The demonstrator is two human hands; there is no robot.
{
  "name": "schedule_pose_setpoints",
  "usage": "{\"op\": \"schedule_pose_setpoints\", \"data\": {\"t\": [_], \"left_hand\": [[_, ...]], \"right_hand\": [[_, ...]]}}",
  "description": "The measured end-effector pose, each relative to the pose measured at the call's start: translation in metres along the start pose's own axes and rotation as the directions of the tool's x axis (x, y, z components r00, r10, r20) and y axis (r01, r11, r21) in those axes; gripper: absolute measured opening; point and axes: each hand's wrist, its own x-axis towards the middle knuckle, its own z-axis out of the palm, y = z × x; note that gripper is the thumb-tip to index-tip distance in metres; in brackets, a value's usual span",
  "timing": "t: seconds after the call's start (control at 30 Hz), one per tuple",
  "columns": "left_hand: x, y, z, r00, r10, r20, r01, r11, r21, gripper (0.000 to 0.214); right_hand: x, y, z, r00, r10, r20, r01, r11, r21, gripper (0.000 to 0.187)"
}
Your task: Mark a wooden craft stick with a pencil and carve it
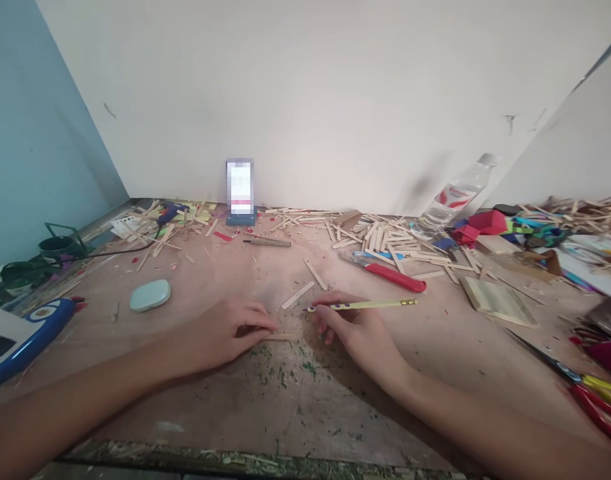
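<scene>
"One wooden stick [285,337] lies on the table [210,417] between our hands. How do we have it?"

"Our left hand [245,325] pinches its left end, thumb and fingertips nearly together. Our right hand [352,325] curls closed around a pencil [380,305], its tip pointing left."

"And farther out?"

"Just beyond, we see two loose sticks [298,295]; then a red cutter [396,277] and a heap of sticks [378,239]."

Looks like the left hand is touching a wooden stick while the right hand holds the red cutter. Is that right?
Not quite: the head view shows the right hand holding a pencil; the red cutter lies on the table. The left hand is touching a wooden stick, as you said.
</scene>
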Motion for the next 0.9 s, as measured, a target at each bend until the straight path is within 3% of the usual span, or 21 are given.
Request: {"op": "schedule_pose_setpoints", "data": {"t": [0.17,0.37,0.63,0.9], "left_hand": [[0.000,-0.010,-0.002,0.999,-0.008,-0.049,0.009,1.000,0.019,0.023],[-0.004,-0.019,-0.021,0.998,0.041,0.054,-0.045,0.997,0.065,0.017],[-0.008,-0.019,0.005,0.996,0.088,0.007,-0.088,0.995,0.052,0.022],[-0.010,-0.017,-0.001,0.981,0.192,0.012,-0.192,0.980,0.044,0.017]], "right_hand": [[-0.001,-0.006,0.000,0.999,-0.002,0.044,0.004,0.999,-0.045,0.029],[0.000,-0.007,-0.001,0.997,-0.052,0.048,0.057,0.994,-0.090,0.024],[-0.007,-0.005,0.002,0.994,-0.077,0.081,0.086,0.990,-0.113,0.022],[-0.019,-0.004,0.013,0.979,-0.086,0.182,0.106,0.990,-0.098,0.015]]}}
